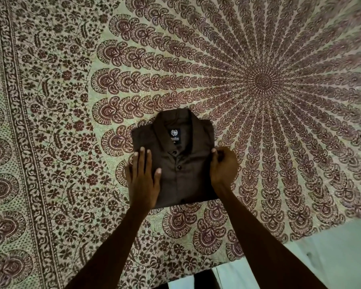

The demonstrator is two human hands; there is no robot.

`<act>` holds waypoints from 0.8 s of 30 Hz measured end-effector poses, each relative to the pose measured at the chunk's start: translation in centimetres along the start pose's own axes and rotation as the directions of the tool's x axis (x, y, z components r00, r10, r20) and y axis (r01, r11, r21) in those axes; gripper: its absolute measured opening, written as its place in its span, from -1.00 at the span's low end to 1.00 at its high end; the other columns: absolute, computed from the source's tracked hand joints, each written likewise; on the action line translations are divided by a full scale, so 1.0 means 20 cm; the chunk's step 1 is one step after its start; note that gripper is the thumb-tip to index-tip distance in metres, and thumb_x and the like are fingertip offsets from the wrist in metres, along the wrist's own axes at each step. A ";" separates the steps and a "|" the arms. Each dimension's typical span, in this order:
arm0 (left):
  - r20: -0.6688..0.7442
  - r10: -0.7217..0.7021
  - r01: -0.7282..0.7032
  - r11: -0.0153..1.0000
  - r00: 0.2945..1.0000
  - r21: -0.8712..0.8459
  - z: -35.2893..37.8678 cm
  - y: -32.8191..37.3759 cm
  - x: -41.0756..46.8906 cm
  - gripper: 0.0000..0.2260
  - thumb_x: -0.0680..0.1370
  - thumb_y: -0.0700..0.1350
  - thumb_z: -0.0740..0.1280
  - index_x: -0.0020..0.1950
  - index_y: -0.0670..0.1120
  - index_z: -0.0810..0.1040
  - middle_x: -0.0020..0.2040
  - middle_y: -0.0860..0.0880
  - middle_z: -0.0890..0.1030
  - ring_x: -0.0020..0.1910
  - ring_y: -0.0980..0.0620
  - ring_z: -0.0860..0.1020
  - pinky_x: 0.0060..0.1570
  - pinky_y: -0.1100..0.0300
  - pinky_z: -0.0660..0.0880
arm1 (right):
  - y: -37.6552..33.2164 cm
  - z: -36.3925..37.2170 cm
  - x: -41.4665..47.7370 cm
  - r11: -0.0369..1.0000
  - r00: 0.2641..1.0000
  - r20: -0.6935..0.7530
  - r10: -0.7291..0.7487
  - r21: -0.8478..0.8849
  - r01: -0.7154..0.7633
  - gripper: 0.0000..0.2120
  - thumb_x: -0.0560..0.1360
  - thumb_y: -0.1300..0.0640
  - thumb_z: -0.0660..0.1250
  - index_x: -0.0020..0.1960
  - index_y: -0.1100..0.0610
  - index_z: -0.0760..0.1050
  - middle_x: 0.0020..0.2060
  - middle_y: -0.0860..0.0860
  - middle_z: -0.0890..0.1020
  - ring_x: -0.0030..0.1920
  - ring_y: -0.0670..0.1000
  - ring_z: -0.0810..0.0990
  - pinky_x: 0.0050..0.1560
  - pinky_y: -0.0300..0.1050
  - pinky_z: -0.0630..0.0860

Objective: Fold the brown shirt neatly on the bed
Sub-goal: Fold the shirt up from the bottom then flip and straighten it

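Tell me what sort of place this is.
Probably a bedroom: a wide mandala-print bedspread lies flat, its edge ending at lower right, and a brown shirt lies folded on it, left hand pressing it, right hand pinching its edge.

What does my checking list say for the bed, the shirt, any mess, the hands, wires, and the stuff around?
Surface: bed covered by a cream spread with a dark red floral and peacock-feather print, lying flat.
Job's things: brown shirt folded into a compact rectangle, collar away from the person, front buttoned, label showing inside the collar.
Clutter: nothing seen.
Hands: left hand lies flat with straight fingers on the shirt's left side; right hand has curled fingers and seems to pinch the shirt's right edge.
Cables: nothing seen.
Surroundings: pale area beyond the bed's edge at lower right; too unclear to name.
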State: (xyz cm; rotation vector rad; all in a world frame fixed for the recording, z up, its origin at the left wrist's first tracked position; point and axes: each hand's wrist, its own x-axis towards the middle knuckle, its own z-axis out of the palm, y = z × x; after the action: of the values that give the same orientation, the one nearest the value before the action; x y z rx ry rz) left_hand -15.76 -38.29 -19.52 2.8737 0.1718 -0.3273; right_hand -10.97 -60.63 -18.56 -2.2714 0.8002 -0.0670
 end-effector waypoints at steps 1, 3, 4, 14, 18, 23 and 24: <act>0.002 -0.002 0.002 1.000 1.000 0.001 0.00 0.01 -0.01 -0.44 0.63 0.15 0.00 0.58 -0.07 0.08 0.60 -0.03 0.06 0.57 -0.03 0.02 0.48 -0.18 0.07 | 0.00 -0.01 0.00 1.000 1.000 -0.004 -0.010 0.000 0.010 -0.88 0.54 0.08 0.31 -0.03 0.10 0.58 -0.13 0.06 0.61 -0.10 0.10 0.58 -0.13 -0.15 0.39; -0.032 -0.012 0.011 1.000 0.999 -0.026 -0.02 0.04 -0.01 -0.46 0.63 0.13 0.02 0.57 -0.06 0.12 0.59 -0.01 0.07 0.57 -0.02 0.01 0.49 -0.17 0.00 | -0.02 -0.03 0.01 0.999 0.999 -0.020 -0.037 0.036 0.037 -0.87 0.54 0.14 0.30 0.03 0.11 0.60 -0.08 0.10 0.59 -0.07 0.12 0.57 -0.08 -0.13 0.41; -0.054 -0.013 0.011 0.999 0.998 -0.039 -0.04 0.06 -0.01 -0.47 0.64 0.12 0.03 0.56 -0.06 0.13 0.59 -0.01 0.07 0.58 -0.02 0.00 0.50 -0.16 -0.04 | -0.03 -0.04 0.02 0.998 0.998 -0.027 -0.053 0.037 0.054 -0.84 0.55 0.16 0.28 0.08 0.11 0.59 -0.03 0.11 0.58 -0.03 0.12 0.56 -0.05 -0.13 0.42; -0.038 0.074 -0.073 0.996 0.997 0.042 0.00 0.06 0.09 -0.42 0.64 0.16 -0.02 0.59 -0.08 0.00 0.60 -0.05 -0.02 0.58 -0.02 -0.07 0.52 -0.14 -0.01 | -0.02 0.08 0.12 0.836 0.878 0.298 -0.375 -0.300 0.459 -0.48 0.59 0.17 0.12 0.54 0.09 0.19 0.52 0.04 0.27 0.52 0.12 0.19 0.44 0.15 0.20; -0.043 0.070 -0.070 0.997 0.997 0.017 0.00 0.06 0.08 -0.42 0.64 0.16 0.00 0.59 -0.07 0.00 0.61 -0.02 -0.02 0.58 0.00 -0.10 0.52 -0.14 -0.05 | 0.00 0.07 0.09 0.894 0.915 0.237 -0.326 -0.237 0.380 -0.50 0.62 0.10 0.07 0.55 0.14 0.15 0.52 0.09 0.27 0.53 0.12 0.16 0.47 0.15 0.17; -0.086 0.042 -0.043 0.999 0.995 -0.007 -0.04 0.04 0.08 -0.41 0.64 0.17 -0.01 0.59 -0.05 -0.04 0.61 -0.01 -0.07 0.58 -0.01 -0.14 0.51 -0.13 -0.13 | -0.01 0.03 0.00 0.850 0.907 0.231 -0.351 -0.328 0.413 -0.47 0.67 -0.08 -0.03 0.58 0.09 0.04 0.57 0.05 0.09 0.57 0.14 0.03 0.52 0.09 0.04; -0.080 0.046 -0.046 0.999 0.996 0.008 -0.04 0.03 0.09 -0.41 0.64 0.18 -0.01 0.59 -0.05 -0.05 0.61 -0.01 -0.08 0.58 -0.02 -0.14 0.51 -0.15 -0.11 | 0.02 0.03 -0.02 0.806 0.880 0.294 -0.373 -0.367 0.464 -0.45 0.66 -0.11 -0.06 0.59 0.07 -0.02 0.58 0.03 0.02 0.58 0.13 -0.03 0.53 0.11 -0.01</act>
State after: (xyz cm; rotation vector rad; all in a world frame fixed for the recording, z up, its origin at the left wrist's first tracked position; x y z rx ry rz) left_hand -13.87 -38.52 -19.09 2.8933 0.1190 -0.2039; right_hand -11.31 -60.30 -19.14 -2.7848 0.1880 0.1581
